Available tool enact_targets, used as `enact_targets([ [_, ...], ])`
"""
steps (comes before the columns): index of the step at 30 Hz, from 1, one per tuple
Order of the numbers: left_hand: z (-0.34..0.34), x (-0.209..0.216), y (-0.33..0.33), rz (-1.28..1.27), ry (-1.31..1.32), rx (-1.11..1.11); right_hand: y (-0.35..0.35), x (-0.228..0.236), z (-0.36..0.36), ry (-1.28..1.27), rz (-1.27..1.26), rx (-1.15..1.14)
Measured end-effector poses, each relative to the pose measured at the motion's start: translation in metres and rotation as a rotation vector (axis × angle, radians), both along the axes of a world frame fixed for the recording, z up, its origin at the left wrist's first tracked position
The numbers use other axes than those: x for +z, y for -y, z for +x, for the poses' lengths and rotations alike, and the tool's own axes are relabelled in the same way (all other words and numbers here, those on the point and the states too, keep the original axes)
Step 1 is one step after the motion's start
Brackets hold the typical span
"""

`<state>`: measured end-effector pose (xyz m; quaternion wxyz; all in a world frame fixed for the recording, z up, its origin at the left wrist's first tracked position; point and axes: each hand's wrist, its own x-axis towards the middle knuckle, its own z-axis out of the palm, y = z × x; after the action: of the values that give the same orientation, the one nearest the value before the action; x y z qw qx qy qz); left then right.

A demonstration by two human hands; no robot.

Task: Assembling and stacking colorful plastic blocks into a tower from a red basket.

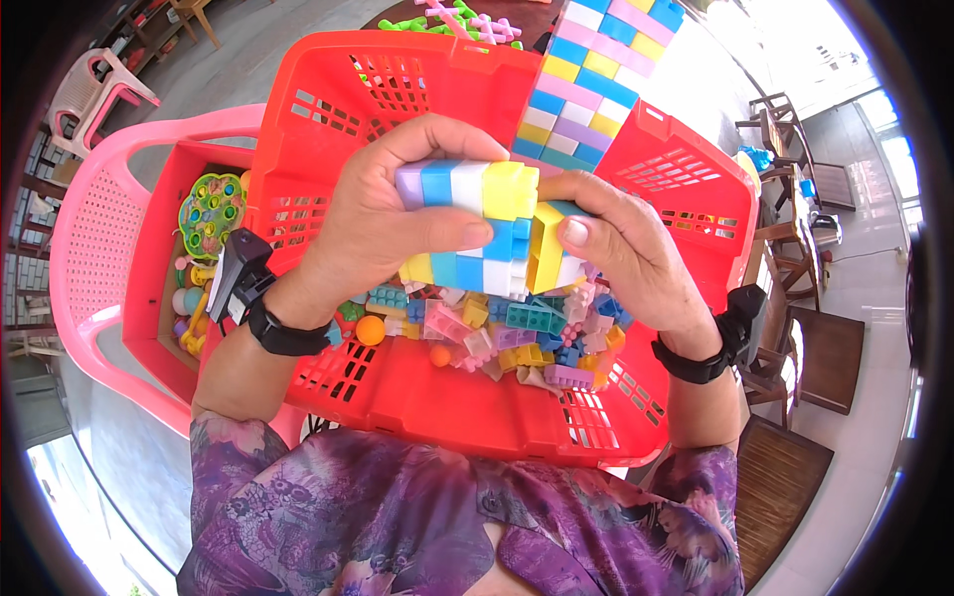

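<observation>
Above a red basket (397, 422), my left hand (373, 204) is closed on a stack of toy building blocks (452, 186) in purple, blue, white and yellow rows. The thumb lies across its near side, with the fingers over the top. My right hand (641, 248) grips a smaller piece of building blocks (546, 246) with a yellow side and some blue and white. Its thumb and forefinger press that piece close against the stack's right end. I cannot tell whether the two parts are joined. Loose blocks (532, 316) in many colours lie below in the basket.
A tall wall of joined blocks (596, 74) leans at the basket's far side. To the left stand a pink plastic chair (94, 228) and a red box (159, 348) with toys. Orange balls (371, 330) lie among the loose blocks. Wooden chairs (825, 358) stand at right.
</observation>
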<state>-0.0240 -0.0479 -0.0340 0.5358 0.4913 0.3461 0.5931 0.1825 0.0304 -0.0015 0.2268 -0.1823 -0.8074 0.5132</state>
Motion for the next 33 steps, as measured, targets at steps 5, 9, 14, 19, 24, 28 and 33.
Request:
enact_targets([
  [5, 0.003, -0.002, -0.001, 0.098, -0.039, 0.184, -0.002, 0.005, 0.005, 0.125, 0.164, -0.003],
  [9, -0.008, -0.011, -0.010, 0.140, -0.335, 0.282, -0.005, 0.002, 0.006, -0.003, 0.180, -0.183],
  [14, 0.004, -0.021, -0.011, 0.221, -0.558, 0.048, 0.009, 0.003, -0.003, 0.173, 0.270, -0.132],
  [19, 0.005, -0.014, -0.008, 0.151, -0.543, -0.173, 0.014, 0.009, -0.003, 0.193, 0.363, -0.128],
  [24, 0.006, -0.015, -0.005, 0.189, -0.574, -0.143, 0.012, 0.011, -0.001, 0.234, 0.434, -0.130],
  [28, 0.006, -0.018, -0.007, 0.199, -0.576, -0.124, 0.010, 0.010, 0.000, 0.240, 0.430, -0.095],
  [33, 0.013, -0.022, -0.004, 0.186, -0.507, -0.160, 0.010, 0.010, -0.001, 0.221, 0.364, -0.087],
])
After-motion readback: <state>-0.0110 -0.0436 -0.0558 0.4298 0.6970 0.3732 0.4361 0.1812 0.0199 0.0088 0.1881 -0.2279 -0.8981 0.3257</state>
